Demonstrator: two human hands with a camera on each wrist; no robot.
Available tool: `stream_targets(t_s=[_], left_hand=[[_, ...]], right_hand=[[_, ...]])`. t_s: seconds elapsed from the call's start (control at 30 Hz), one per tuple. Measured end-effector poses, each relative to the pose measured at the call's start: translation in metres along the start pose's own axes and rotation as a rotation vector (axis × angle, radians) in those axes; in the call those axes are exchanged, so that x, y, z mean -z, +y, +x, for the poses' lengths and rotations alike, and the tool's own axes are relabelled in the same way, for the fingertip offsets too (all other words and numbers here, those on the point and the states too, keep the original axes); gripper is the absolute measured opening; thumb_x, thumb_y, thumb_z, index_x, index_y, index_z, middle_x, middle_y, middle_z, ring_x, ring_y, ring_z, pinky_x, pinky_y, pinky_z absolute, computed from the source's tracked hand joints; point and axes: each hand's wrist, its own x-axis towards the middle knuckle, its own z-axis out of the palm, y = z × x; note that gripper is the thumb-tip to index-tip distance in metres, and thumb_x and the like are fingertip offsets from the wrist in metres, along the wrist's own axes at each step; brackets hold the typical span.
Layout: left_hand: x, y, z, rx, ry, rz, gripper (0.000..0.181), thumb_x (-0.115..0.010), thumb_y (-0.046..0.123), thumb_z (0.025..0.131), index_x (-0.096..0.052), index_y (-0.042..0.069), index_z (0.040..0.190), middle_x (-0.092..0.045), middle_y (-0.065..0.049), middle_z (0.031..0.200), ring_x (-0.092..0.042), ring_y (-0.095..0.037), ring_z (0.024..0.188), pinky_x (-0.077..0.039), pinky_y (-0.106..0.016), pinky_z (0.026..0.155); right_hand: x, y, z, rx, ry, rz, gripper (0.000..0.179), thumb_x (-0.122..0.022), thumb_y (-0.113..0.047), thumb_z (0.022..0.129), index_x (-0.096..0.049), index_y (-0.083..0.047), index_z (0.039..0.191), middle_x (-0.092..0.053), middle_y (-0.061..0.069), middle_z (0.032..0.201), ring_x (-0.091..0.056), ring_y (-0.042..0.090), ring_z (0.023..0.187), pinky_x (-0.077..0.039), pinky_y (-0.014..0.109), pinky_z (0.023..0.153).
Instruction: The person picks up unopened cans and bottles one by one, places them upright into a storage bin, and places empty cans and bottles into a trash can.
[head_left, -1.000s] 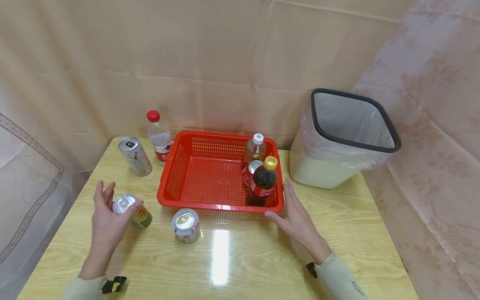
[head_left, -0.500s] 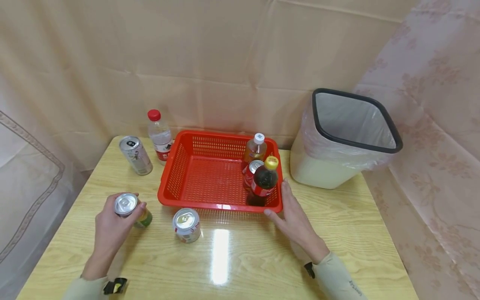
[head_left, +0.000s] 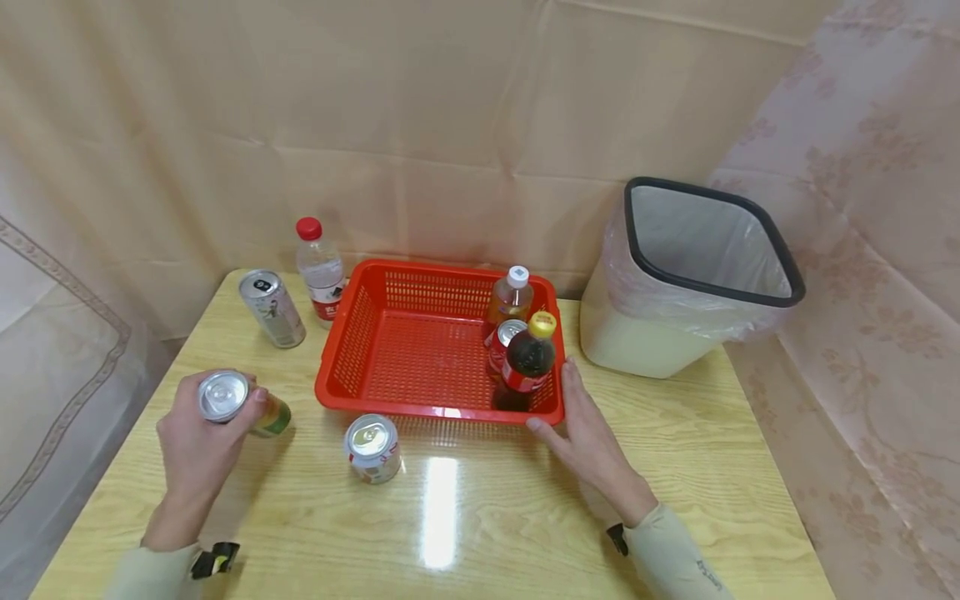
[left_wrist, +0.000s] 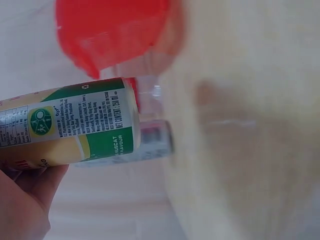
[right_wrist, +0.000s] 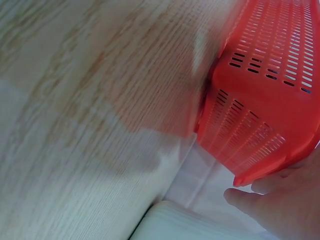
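Note:
My left hand (head_left: 198,442) grips a drink can (head_left: 273,417) with a silver top and a yellow and green body, fingers and thumb around its upper part. The can is tilted; in the left wrist view its printed side and green base band (left_wrist: 107,145) show, apart from the table. At the basket's near right corner rests my right hand (head_left: 596,446), fairly straight fingers along the side, thumb at the front rim. The red basket (head_left: 442,412) holds a yellow-capped dark bottle (head_left: 529,358), a red can (head_left: 498,354) and a white-capped bottle (head_left: 510,298) at its right end.
A short white can (head_left: 372,450) stands before the basket. Left of the basket are a pale can (head_left: 273,310) and a red-capped water bottle (head_left: 322,279). A lined bin (head_left: 645,333) is at the back right. Curtains (head_left: 450,125) hang behind the table (head_left: 517,533).
My left hand has closed around the yellow and green can and moved it leftward, tilting it off the table. The right hand stays at the basket's corner.

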Motion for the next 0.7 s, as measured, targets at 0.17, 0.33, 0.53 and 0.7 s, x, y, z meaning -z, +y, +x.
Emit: stream_targets(t_s=[0.17, 0.33, 0.53, 0.7], left_hand=[[0.005, 0.016, 0.007, -0.039, 0.010, -0.061, 0.047, -0.084, 0.011, 0.084, -0.061, -0.004, 0.123, -0.055, 0.039, 0.097, -0.052, 0.020, 0.093, -0.038, -0.007, 0.081], [0.008, 0.031, 0.014, -0.096, -0.010, -0.139, 0.045, -0.083, 0.002, 0.082, -0.062, -0.007, 0.121, -0.061, 0.036, 0.099, -0.057, 0.012, 0.096, -0.040, -0.011, 0.085], [0.007, 0.050, 0.022, -0.180, -0.053, -0.221, 0.047, -0.083, -0.002, 0.080, -0.062, -0.007, 0.121, -0.064, 0.029, 0.104, -0.058, 0.003, 0.098, -0.040, -0.016, 0.087], [-0.001, 0.067, 0.032, -0.290, -0.083, -0.289, 0.050, -0.083, -0.007, 0.078, -0.060, -0.009, 0.122, -0.068, 0.022, 0.108, -0.060, 0.000, 0.102, -0.042, -0.016, 0.088]], right_hand=[[-0.001, 0.000, 0.000, 0.009, 0.006, -0.007, 0.102, -0.063, -0.052, 0.100, -0.002, -0.002, 0.165, -0.001, 0.017, 0.173, -0.012, 0.037, 0.157, -0.023, 0.057, 0.123], [0.000, 0.000, -0.001, 0.003, 0.003, -0.009, 0.104, -0.063, -0.053, 0.099, -0.001, -0.004, 0.165, 0.000, 0.015, 0.173, -0.012, 0.037, 0.157, -0.022, 0.057, 0.124], [0.001, -0.001, -0.001, -0.009, -0.006, -0.004, 0.105, -0.064, -0.054, 0.098, -0.001, -0.005, 0.165, 0.001, 0.014, 0.173, -0.011, 0.036, 0.158, -0.022, 0.056, 0.124], [0.002, -0.002, -0.001, -0.030, -0.018, -0.004, 0.106, -0.063, -0.058, 0.097, -0.001, -0.006, 0.166, 0.000, 0.014, 0.173, -0.012, 0.036, 0.158, -0.022, 0.057, 0.123]])
